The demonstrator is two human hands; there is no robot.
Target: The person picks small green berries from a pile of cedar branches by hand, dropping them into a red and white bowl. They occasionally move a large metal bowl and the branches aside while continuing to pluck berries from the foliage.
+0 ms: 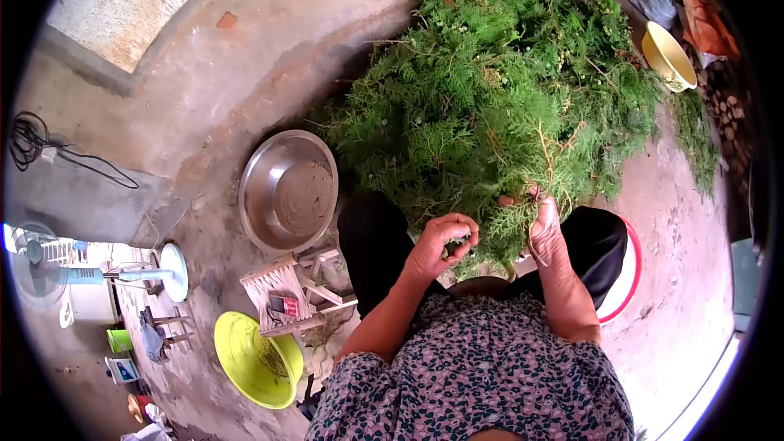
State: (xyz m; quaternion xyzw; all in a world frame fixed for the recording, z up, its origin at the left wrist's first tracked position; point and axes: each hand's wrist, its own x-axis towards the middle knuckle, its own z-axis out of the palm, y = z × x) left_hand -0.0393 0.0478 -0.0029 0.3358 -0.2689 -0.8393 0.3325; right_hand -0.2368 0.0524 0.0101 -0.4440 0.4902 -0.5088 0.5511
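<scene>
Shows left hand curled closed above the lap, contents hidden; right hand just beside it, gripping a leafy sprig. Beyond, heap of green cuttings on concrete floor, steel basin alongside.

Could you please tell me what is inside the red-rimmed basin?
Of the red-rimmed basin only a white wall shows; the dark trouser leg covers whatever it holds.

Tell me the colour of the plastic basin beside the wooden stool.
Yellow-green basin, clearest in the head view.
</scene>
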